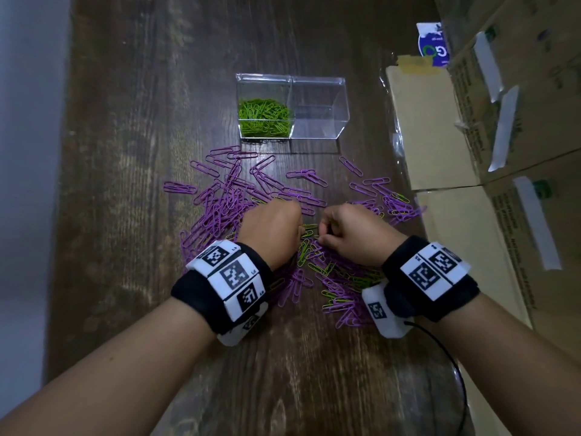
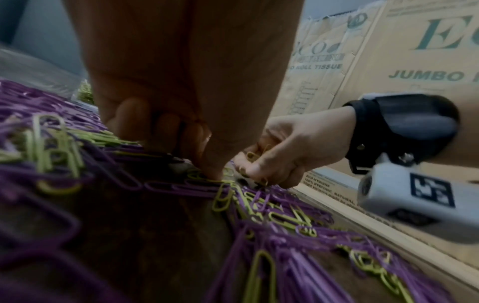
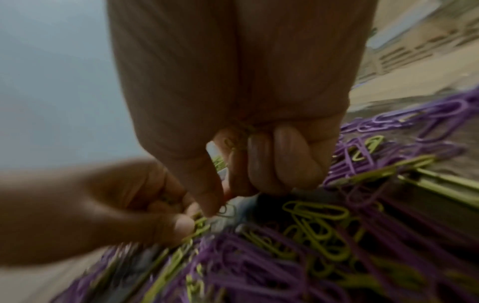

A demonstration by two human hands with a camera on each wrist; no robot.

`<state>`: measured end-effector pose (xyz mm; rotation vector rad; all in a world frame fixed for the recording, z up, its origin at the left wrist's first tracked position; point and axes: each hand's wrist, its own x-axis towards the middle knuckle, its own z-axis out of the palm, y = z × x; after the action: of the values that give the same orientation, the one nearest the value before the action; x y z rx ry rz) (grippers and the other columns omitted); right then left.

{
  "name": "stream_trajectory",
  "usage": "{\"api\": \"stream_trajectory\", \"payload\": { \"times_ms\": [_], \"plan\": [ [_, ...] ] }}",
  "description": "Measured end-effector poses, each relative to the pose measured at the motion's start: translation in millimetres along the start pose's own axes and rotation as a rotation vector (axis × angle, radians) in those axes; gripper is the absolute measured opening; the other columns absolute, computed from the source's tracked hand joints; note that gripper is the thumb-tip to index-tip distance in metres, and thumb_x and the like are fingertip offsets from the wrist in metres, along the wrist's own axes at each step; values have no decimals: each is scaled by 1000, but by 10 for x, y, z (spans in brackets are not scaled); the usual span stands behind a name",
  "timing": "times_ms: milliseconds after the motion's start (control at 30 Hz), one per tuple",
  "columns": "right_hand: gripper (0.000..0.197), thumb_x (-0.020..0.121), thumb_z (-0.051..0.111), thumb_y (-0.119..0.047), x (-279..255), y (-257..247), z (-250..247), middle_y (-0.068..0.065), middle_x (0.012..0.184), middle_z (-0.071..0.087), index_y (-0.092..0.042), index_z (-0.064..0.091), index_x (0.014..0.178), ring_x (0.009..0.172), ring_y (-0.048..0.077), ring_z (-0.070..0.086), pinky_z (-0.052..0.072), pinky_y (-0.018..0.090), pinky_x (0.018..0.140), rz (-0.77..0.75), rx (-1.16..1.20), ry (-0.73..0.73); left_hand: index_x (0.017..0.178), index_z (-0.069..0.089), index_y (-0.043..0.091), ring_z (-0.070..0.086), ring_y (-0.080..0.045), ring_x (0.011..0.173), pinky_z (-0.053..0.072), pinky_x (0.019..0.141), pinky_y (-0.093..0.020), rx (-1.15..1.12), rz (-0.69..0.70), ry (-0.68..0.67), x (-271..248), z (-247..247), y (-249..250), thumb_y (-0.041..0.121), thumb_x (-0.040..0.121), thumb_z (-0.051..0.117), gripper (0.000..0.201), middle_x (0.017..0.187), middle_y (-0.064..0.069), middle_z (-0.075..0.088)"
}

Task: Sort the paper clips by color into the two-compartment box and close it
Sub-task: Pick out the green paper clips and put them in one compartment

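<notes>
A clear two-compartment box stands open at the far middle of the wooden table. Its left compartment holds green clips; the right compartment holds nothing. Purple clips lie scattered in front of it, with green ones mixed in between my wrists. My left hand is curled over the pile and pinches green clips between thumb and fingers. My right hand faces it a few centimetres away, its fingers curled round green clips, its thumb pointing down at the pile.
Cardboard cartons line the right side, and a flat plastic-wrapped carton lies against them close to the clips. The table's left edge borders a pale floor. A black cable runs from my right wrist.
</notes>
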<state>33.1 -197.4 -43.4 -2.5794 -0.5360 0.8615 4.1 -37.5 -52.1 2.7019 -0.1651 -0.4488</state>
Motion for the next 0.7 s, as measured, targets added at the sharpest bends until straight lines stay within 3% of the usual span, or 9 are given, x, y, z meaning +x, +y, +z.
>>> {"api": "stream_trajectory", "payload": {
  "times_ms": [167,267,333,400,500,633,700],
  "plan": [
    [17,88,62,-14,-20,103,-51,0,63,51,-18,54,74,56,14,43,36,27,54,86,567,34,104,48,10,57,-30,100,40,70,-34,41,120,-56,-29,-22,-52,25,93,49,19,106,-8,60],
    [10,75,53,-11,-27,88,-145,1,59,46,-17,46,71,47,12,35,20,18,44,190,1197,68,91,48,9,55,-28,86,43,72,-34,-255,48,-85,-16,-102,-138,20,94,46,12,91,-9,58],
    [10,74,45,-5,-1,37,-234,8,63,49,-15,43,74,47,15,39,18,18,42,177,1420,81,86,45,11,50,-22,78,34,66,-29,-419,0,-60,18,-179,-206,17,95,45,11,82,-4,52],
    [20,80,39,6,64,-35,-340,14,65,52,-12,43,74,47,17,43,23,17,37,170,1410,109,87,43,11,41,-14,68,25,60,-28,-514,-47,-15,65,-309,-274,15,96,44,10,72,2,45],
    [26,84,42,13,228,-216,-568,14,62,58,-10,47,72,43,14,47,32,15,38,196,1215,144,87,44,11,38,-6,61,28,56,-27,-535,-115,38,213,-560,-432,14,97,42,10,68,6,43],
    [26,86,49,11,552,-580,-918,13,58,59,-6,52,65,38,11,52,36,14,35,116,856,221,87,46,12,46,-19,70,32,61,-27,-427,-181,105,483,-920,-606,15,95,45,9,74,0,52],
    [28,84,53,8,777,-743,-1050,16,60,61,-6,54,59,47,18,58,45,21,42,83,647,259,82,49,14,51,-22,81,34,68,-26,-330,-199,135,610,-1100,-633,15,94,47,12,85,-7,56]
  ]
}}
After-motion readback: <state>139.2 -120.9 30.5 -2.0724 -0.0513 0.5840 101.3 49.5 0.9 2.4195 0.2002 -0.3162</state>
